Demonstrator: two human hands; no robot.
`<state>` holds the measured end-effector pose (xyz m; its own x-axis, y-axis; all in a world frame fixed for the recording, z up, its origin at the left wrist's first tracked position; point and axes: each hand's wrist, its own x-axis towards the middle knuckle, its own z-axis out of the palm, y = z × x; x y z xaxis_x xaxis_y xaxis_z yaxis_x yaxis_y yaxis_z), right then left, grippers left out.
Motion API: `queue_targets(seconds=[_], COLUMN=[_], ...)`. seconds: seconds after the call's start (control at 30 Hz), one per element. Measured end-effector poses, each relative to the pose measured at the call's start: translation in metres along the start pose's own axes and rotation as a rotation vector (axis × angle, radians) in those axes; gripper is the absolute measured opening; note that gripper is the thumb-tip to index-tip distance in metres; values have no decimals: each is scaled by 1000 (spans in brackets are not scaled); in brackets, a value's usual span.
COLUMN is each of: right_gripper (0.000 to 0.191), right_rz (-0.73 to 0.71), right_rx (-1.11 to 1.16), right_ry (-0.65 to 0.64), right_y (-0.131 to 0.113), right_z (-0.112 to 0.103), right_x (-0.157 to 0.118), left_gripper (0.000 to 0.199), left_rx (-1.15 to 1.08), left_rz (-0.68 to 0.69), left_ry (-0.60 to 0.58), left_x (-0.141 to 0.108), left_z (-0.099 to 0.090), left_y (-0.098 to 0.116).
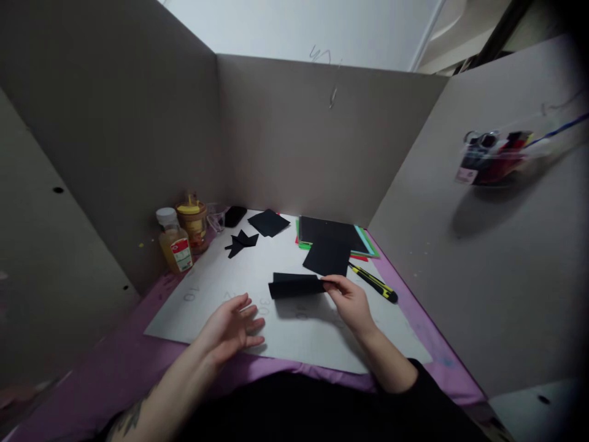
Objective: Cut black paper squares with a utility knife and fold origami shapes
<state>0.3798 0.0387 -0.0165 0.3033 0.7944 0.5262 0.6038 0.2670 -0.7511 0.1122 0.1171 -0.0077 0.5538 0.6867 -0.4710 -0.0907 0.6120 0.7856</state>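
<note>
The table (448, 374), under its purple cover, is carrying everything here, and a wide white sheet (202, 313) with written numbers is lying over much of it; if that sheet is resting loose, a dragging forearm could be shifting the whole layout at once. Toward the back right, a stack of coloured sheets (324, 228) is sitting beneath a loose black square (326, 255), whose near edge is reaching close to the working area, so a sideways sweep could be knocking it askew. The right hand (352, 304) is pinching the right end of the folded black paper (294, 287), thumb and fingers clamping on it, while the paper is hanging just over the white sheet, near the middle. The left hand (232, 328) is waiting palm inward with its fingers spread apart, touching nothing, so the paper's far end is going unsupported; that one-sided hold could be letting the fold spring open or the layers slide out of line, and a tighter pinch could be creasing the corner. The cutter (375, 283) is lying just beside the right hand, and whether its blade is showing is hard to tell; a careless knuckle could be getting nicked. Farther left, the small black cutout (242, 242) is lying with thin points that a brushing sleeve could be bending.
</note>
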Motion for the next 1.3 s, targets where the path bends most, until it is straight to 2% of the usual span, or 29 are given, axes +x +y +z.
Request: queue_targets(seconds=[0.03, 0.07, 0.13, 0.17, 0.2, 0.27, 0.33, 0.4, 0.5, 0.7, 0.9, 1.03, 1.13, 1.2, 1.23, 1.3], right_gripper=[14, 15, 19, 21, 24, 27, 25, 20, 12, 8, 11, 9, 6, 5, 6, 9], right_rz=[-13, -63, -232, -319, -389, -450, -393, -273, -143, -277, -341, -308, -339, -344, -331, -284], right_rx=[14, 37, 81, 86, 76, 18, -55, -101, -109, -277, -464, -453, -384, -348, -338, -325], right_ry=[-6, -66, -300, -425, -530, -642, -616, -514, -397, -293, -344, -350, -340, -343, -321, -193], right_y=[-1, -5, -16, -22, -27, -34, -35, -32, -27, -31, -42, -43, -43, -42, -41, -39], right_z=[0, 0, 0, 0, 0, 0, 0, 1, 4, 9, 14, 11, 6, 3, 3, 4], right_x=[2, 3, 5, 5, 6, 7, 10, 16, 26, 44, 49, 56, 62, 64, 63, 61], left_gripper=[40, 46, 51, 48, 45, 56, 70, 78, 80, 64, 52, 54, 52, 44, 40, 46], left_rx=[-63, -131, -170, -142, -116, -32, 63, 143, 197, 276, 663, 924, 1004, 970, 898, 618], left_rz=[-63, -144, -221, -211, -141, 7, 147, 252, 340, 432, 557, 652, 710, 739, 751, 777], left_ry=[-82, -163, -286, -315, -316, -297, -276, -270, -289, -403, -431, -447, -478, -430, -349, -103], left_x=[2, 7, 22, 31, 40, 56, 65, 68, 65, 64, 60, 48, 44, 47, 50, 58], left_z=[2, 5, 10, 13, 14, 16, 17, 17, 17, 10, 9, 19, 22, 20, 18, 15], left_y=[2, 4, 7, 9, 10, 14, 19, 24, 25, 17, 25, 34, 43, 48, 50, 51])
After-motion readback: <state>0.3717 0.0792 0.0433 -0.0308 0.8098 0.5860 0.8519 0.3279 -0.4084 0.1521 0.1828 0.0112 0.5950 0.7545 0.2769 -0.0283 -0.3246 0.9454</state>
